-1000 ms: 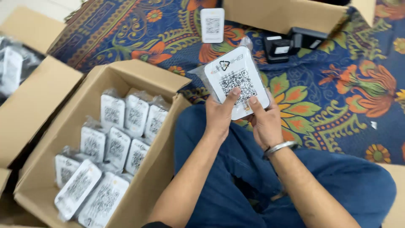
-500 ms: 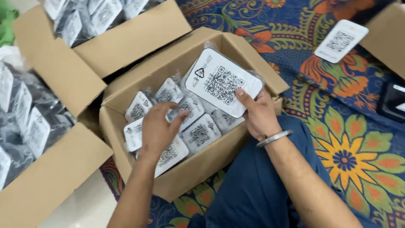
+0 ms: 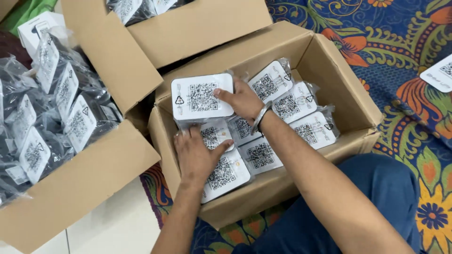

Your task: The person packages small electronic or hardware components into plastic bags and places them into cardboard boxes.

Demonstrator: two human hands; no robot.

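1. Right now the right hand (image 3: 242, 99) holds a white packet (image 3: 202, 96) by its right edge, fingers closed on it, at the back-left corner of the open cardboard box (image 3: 348, 84). Keep that grip on the edge so the packet stays flat and level with its neighbours.
2. Meanwhile the left hand (image 3: 195, 155) lies spread, palm down, on the packed packets (image 3: 223, 171) in the front-left part of the box — it grips nothing. That pressure is worth holding steady, since it looks to keep the row from shifting.
3. Lower the white packet squarely over the spot between the box wall and the bagged packets (image 3: 294, 106) to its right — tilting it would likely catch on the plastic wrap.
4. Mind the flap (image 3: 113, 61) of the neighbouring carton (image 3: 80, 188); it leans close to the box's left wall and could snag a wrist.
5. Watch the bangle (image 3: 260, 117) on the right wrist, which sits just above the packets.
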